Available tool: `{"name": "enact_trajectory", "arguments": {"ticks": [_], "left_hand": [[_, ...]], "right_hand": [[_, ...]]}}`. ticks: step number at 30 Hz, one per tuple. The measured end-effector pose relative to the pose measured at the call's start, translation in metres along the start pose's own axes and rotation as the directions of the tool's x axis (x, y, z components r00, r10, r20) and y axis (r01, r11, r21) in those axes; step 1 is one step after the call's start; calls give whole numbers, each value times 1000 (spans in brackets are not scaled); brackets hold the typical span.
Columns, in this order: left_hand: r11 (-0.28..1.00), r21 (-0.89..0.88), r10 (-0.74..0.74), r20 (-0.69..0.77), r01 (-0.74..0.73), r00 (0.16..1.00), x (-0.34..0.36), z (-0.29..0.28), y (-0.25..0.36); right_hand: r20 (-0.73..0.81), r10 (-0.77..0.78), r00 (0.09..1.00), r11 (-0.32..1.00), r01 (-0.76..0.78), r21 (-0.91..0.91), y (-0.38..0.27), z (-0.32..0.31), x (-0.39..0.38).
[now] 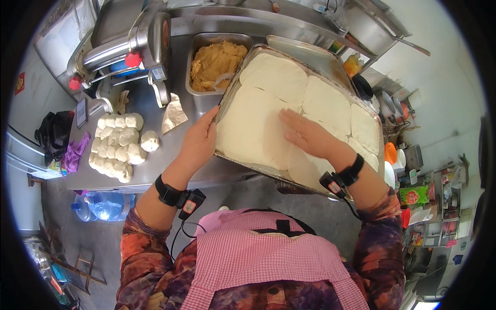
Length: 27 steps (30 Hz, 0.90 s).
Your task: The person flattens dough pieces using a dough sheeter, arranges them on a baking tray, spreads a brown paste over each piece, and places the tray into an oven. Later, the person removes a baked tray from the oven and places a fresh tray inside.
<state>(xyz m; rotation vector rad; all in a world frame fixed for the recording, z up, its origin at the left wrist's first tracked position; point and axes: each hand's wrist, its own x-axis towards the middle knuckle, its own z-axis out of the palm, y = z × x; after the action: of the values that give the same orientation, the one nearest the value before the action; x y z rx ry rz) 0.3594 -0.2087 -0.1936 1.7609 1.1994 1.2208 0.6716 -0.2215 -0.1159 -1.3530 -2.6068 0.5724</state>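
Note:
A large metal baking tray (pixel 381 135) carries several flat, overlapping sheets of pale dough (pixel 248 126). My left hand (pixel 199 139) grips the tray's left edge, its fingers partly hidden at the rim. My right hand (pixel 305 134) lies palm down on the dough sheets, fingers stretched out and holding nothing. To the left, a block of small dough balls (pixel 113 142) sits on the steel worktable (pixel 155 170), with one loose ball (pixel 150 140) beside it and a crumpled brown paper (pixel 173 113) behind.
A steel roller machine (pixel 121 51) stands back left, a pan of yellow-brown paste (pixel 214 64) behind the tray, another tray (pixel 297 44) beyond. A phone (pixel 81 112) and purple cloth (pixel 77 150) lie left. Shelves (pixel 434 217) fill the right; blue bottles (pixel 106 205) sit below the table.

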Motion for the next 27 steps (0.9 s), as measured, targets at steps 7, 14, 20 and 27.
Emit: {"name": "enact_trajectory", "arguments": {"ticks": [7,14,20,27], "left_hand": [[999,3,-40,-3,40,999,0,3,1],[1000,11,-13,6,13,1000,-7,8,6],[995,-80,-52,81,59,995,-14,11,10],[998,7,-59,121,59,991,-19,6,20]], "right_hand": [[275,-319,907,919,368,-145,-51,8,-31],[223,-351,909,925,374,-70,-42,1,7],[116,-225,967,905,251,-342,-34,18,77],[29,-172,985,955,174,-238,-20,16,107]]}}
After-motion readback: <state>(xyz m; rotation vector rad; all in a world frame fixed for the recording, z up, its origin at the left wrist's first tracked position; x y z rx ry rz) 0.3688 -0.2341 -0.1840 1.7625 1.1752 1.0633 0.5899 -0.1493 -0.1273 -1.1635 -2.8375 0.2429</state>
